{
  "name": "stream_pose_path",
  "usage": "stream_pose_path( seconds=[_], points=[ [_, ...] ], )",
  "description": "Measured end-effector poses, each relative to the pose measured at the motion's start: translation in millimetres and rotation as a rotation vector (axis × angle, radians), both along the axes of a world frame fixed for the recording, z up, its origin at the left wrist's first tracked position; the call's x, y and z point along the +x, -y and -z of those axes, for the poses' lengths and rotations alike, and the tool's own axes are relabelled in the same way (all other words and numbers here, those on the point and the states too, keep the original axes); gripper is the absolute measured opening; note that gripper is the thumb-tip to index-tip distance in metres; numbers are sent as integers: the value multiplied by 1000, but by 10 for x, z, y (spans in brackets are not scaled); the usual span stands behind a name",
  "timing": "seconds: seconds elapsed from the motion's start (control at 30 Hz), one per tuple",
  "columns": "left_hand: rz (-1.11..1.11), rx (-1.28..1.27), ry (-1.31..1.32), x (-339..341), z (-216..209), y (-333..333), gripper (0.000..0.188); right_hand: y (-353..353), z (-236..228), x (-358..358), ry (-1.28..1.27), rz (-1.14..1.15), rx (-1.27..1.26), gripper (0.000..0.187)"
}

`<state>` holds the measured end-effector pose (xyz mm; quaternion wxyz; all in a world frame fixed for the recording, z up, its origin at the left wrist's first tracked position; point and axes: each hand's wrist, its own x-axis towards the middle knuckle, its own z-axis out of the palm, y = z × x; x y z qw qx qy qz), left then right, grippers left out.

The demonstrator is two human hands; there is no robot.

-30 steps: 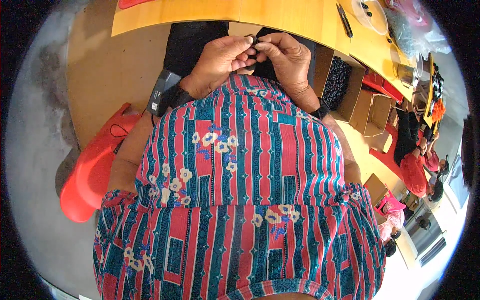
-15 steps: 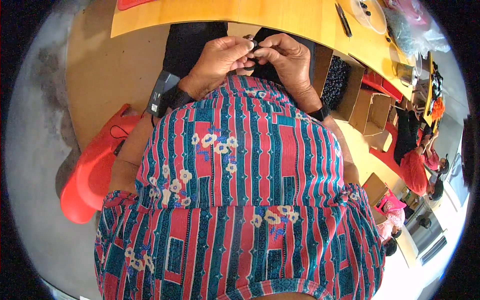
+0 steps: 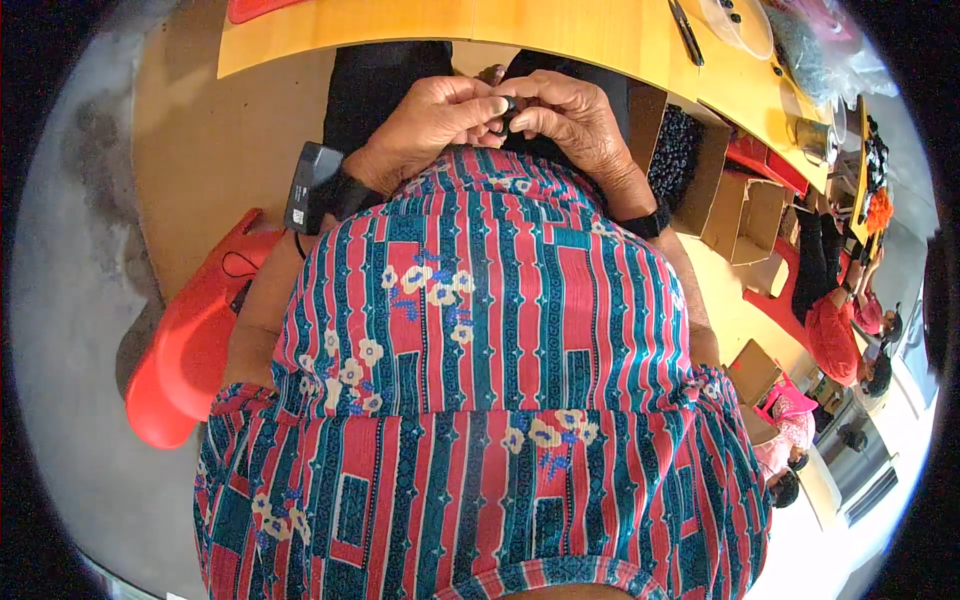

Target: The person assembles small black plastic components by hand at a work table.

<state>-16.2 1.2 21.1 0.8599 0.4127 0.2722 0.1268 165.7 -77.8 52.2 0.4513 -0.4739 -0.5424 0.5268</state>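
A small black part [image 3: 507,106], with a ring-like curve to it, sits between my two hands just below the table edge. My left hand [image 3: 432,122] pinches it between thumb and fingers. From the other side, the fingers of my right hand [image 3: 572,118] curl round it, the index finger at its top and the thumb close to its lower side. Fingers partly hide the part, so its exact kind does not show. Both hands are above my lap, in front of the striped, flowered garment [image 3: 490,300].
Ahead is a yellow wooden table [image 3: 420,28] with a slim black tool [image 3: 686,32] and a clear plastic bowl [image 3: 745,40]. At right, a cardboard box [image 3: 708,165] holds many small black pieces [image 3: 675,150]. A red chair [image 3: 190,350] stands left; other people [image 3: 835,335] sit far right.
The black part has turned a little between my fingers. My right thumb has shifted slightly downward, and the left hand has barely moved.
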Motion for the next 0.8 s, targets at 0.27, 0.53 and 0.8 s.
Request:
stream_pose_path(
  seconds=[0.27,0.53,0.8],
  points=[
    [65,8,-29,-26,-32,-23,22,15,-51,-74,22,34,-74,20],
    [21,-158,124,-32,58,-4,24,32,-63,-135,34,86,-80,16],
    [-12,316,172,62,-214,96,50,46,-10,-154,253,196,115,21]
  ],
)
